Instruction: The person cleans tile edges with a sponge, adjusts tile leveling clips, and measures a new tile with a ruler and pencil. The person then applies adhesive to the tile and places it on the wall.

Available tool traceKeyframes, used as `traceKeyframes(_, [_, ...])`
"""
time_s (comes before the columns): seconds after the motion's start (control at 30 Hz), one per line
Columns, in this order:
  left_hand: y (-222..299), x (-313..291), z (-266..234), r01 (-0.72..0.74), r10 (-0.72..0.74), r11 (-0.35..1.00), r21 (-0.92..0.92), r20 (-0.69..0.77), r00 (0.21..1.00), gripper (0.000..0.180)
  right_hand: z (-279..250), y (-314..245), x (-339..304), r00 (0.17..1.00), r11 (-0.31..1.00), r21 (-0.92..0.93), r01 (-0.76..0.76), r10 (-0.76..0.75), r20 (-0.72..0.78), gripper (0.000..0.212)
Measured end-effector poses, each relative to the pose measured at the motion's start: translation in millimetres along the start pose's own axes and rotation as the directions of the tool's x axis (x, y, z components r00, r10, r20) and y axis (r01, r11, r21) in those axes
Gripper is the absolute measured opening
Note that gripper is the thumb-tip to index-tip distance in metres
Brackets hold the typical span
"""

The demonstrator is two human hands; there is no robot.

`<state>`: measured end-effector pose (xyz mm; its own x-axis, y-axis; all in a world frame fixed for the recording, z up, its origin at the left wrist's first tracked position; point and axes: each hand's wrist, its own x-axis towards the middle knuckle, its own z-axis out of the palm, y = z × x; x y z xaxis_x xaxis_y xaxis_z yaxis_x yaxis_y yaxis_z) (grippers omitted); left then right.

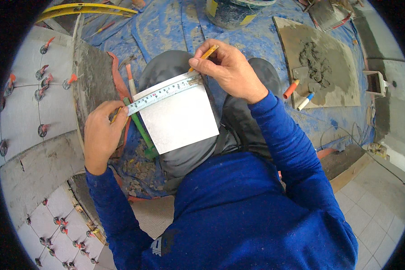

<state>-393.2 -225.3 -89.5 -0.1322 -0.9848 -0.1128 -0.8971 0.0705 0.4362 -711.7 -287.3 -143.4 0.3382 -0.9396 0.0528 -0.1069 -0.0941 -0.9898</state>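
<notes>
A white square tile (180, 119) rests tilted on my left thigh. Along its far edge lies a pale tape measure blade (159, 94), pulled straight. My left hand (103, 130) pinches the blade at the tile's left corner, with a bit of yellow showing between the fingers. At the far right corner, my right hand (231, 69) is closed round a flat yellow pencil (210, 51), whose lower end meets the tile edge beside the blade. A green-handled tool (141, 135) lies partly under the tile's left side.
A board (342, 58) with wet grey mortar (317, 63) and trowels, one with a red handle (291, 89), another blue-and-white (305, 102), lies right. A dark bucket (234, 15) stands ahead. Tiles with red levelling clips (40, 92) are left; a yellow level (85, 8) lies far left.
</notes>
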Motion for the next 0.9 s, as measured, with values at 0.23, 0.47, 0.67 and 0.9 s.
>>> traceKeyframes(0.23, [2.3, 1.7, -0.9, 0.048, -0.049, 0.999, 0.017, 0.033, 0.998, 0.032, 0.5, 0.6, 2.6, 1.000, 0.998, -0.060, 0.002, -0.001, 0.022, 0.021])
traceKeyframes(0.47, [2.1, 2.6, -1.0, 0.022, -0.023, 1.000, 0.019, 0.018, 1.000, 0.032, 2.3, 1.3, 1.4, 1.000, 0.997, -0.073, 0.009, -0.007, 0.023, 0.021])
traceKeyframes(0.67, [3.1, 1.1, -2.0, 0.026, -0.027, 0.999, 0.026, 0.015, 1.000, 0.031, 3.6, 0.9, 1.1, 0.999, 0.994, -0.113, -0.009, 0.013, 0.035, 0.020])
traceKeyframes(0.9, [5.1, -0.3, -2.5, 0.024, -0.024, 0.999, 0.030, -0.008, 1.000, 0.027, 6.2, -0.5, -0.3, 0.999, 0.983, -0.179, 0.034, -0.027, 0.038, 0.022])
